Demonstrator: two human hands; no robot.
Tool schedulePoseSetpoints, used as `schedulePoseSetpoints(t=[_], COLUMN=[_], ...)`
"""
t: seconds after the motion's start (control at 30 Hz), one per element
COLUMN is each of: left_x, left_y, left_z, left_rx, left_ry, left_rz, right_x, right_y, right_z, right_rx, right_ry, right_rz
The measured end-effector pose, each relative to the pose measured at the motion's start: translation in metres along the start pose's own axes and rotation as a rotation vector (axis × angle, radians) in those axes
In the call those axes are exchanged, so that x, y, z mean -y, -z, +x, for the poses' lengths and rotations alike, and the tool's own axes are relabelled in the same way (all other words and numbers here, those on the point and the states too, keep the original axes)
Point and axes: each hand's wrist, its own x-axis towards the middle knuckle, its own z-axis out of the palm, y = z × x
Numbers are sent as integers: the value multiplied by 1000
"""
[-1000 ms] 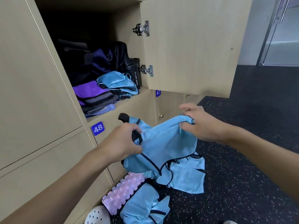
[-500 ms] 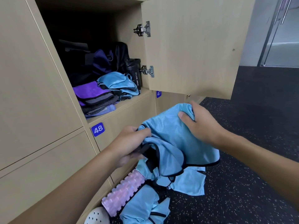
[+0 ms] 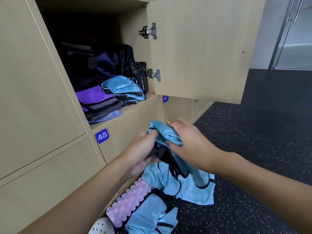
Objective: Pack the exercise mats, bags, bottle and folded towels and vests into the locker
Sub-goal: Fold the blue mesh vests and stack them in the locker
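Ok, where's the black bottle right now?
Head view: the black bottle stands inside the open locker at its right side, between the folded blue vests and the lower hinge.
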Motion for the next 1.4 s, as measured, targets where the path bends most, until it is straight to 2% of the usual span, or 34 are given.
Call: schedulePoseSetpoints(t=[0.1, 0.27, 0.33, 0.43, 0.5, 0.57, 0.63, 0.67, 0.8, 0.97, 1.17, 1.27, 1.33, 1.4], left_x=[-3, -11, -18, -28, -34, -41, -48, -51, -64, -78, -105, -121, -120, -114], left_y=[2, 8, 13, 23, 31, 40, 51, 58, 86, 106, 135, 157, 170, 174], left_z=[3, 14, 22, 36, 42, 49, 57, 61, 88, 136, 198, 224, 240, 250], left_rx=[15, -38, -67, -97, -70, -54, -57, -68, -141, -373, -602, -672, -782, -845], left_ry=[2, -94, -105, -120, -168, -212, -246, -261, -294, -291, -568, -589, -490, -388], left_rz=[-169, -199, -306, -431, -481, -529, -561, -579, -518, -267, -131, 5, 260, 479], right_x=[4, 5, 3, -7, -11, -11, -6, -4, -4, -34, -51, -53, -57, -63], right_y=[-5, -5, -4, -6, -7, -8, -10, -13, -28, -59, -82, -94, -107, -121], right_z=[-1, 8, 14, 34, 51, 68, 87, 99, 158, 218, 305, 357, 381, 385], right_rx=[43, 113, 54, -157, -166, -68, 55, 74, -104, -189, -212, -222, -178, -158], right_ry=[32, 102, 20, -123, -293, -433, -484, -479, -453, -381, -210, -120, -97, -54], right_rz=[100, 204, 316, 343, 542, 914, 1199, 1261, 1126, 955, 872, 747, 460, -45])
